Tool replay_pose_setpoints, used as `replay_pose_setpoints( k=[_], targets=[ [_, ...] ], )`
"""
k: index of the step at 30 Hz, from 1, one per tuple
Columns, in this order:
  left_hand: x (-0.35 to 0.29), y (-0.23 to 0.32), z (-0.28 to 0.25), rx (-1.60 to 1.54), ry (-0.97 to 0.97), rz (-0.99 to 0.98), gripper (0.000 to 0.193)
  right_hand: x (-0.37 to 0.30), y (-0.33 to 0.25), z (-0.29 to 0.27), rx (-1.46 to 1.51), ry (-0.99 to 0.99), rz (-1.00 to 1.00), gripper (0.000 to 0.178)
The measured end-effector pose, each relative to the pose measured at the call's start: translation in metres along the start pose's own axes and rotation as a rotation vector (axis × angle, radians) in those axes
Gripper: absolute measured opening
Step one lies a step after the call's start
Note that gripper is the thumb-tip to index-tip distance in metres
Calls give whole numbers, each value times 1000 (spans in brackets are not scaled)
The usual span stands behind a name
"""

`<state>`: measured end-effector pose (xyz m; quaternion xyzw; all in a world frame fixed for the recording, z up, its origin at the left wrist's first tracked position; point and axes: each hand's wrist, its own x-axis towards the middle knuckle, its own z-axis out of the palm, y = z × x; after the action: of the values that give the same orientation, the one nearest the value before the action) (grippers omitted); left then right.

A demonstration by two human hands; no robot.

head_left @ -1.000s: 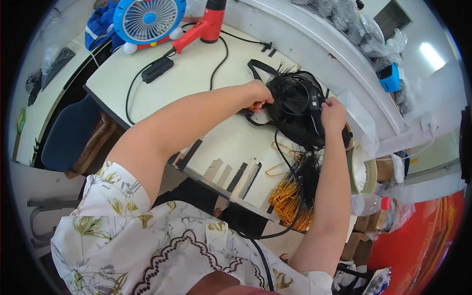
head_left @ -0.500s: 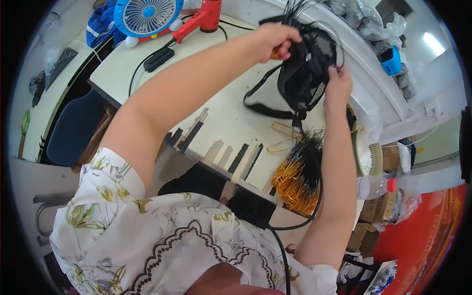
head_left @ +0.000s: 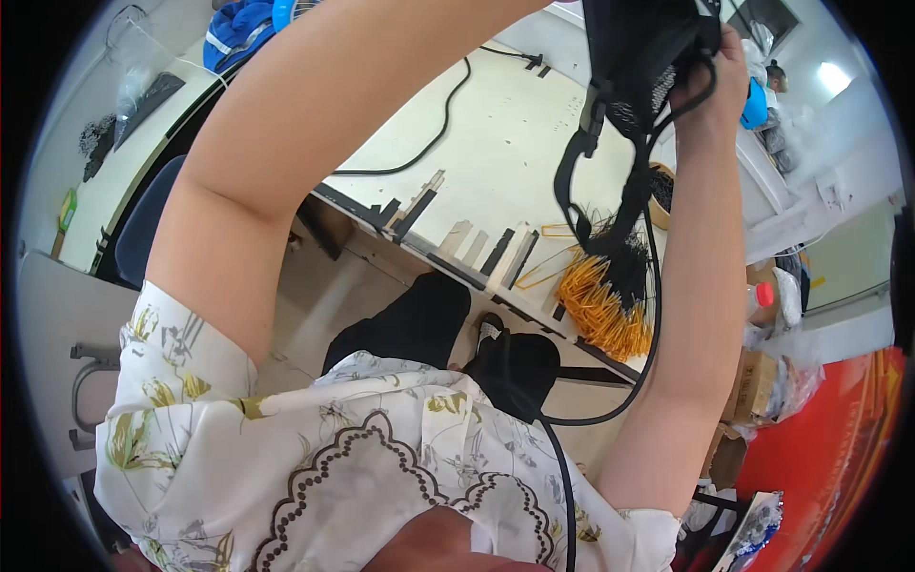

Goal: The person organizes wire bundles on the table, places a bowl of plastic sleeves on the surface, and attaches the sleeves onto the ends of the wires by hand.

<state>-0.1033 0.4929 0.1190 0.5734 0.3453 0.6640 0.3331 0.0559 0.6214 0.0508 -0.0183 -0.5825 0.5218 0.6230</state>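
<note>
Black mesh headgear-like gear with straps and a buckle point(head_left: 637, 62) is held up at the top of the view. My right hand point(head_left: 717, 91) is closed on its right side, its fingertips partly hidden behind the black material. The left forearm reaches up past the upper edge, so my left hand is out of the picture. From the gear hangs a loop of black strap point(head_left: 569, 181). A black cable point(head_left: 655, 276) runs down beside my right forearm toward my lap. Beneath the strap lies a bundle of orange and black wire-like strands point(head_left: 602, 310) on the table.
Upright wooden and black strips point(head_left: 481, 250) line the near edge of the white table point(head_left: 505, 124). A round container of black bits point(head_left: 660, 194) stands near my right forearm. A black power cord point(head_left: 448, 124) curves across the tabletop. Cardboard boxes point(head_left: 753, 386) are at the right.
Both arms have risen, lifting the black gear up toward the top edge. My left hand has gone out of view. The view has shifted, so the fan is mostly cut off.
</note>
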Motion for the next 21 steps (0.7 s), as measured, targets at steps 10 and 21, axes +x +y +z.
replay_pose_setpoints(
  k=[10,21],
  targets=[
    [-82,16,-5,-199,38,-297,21,-84,-35,38,-159,9,54,13],
    [-163,53,81,-544,-455,-357,20,-223,-209,119,-939,519,-105,27]
  ],
)
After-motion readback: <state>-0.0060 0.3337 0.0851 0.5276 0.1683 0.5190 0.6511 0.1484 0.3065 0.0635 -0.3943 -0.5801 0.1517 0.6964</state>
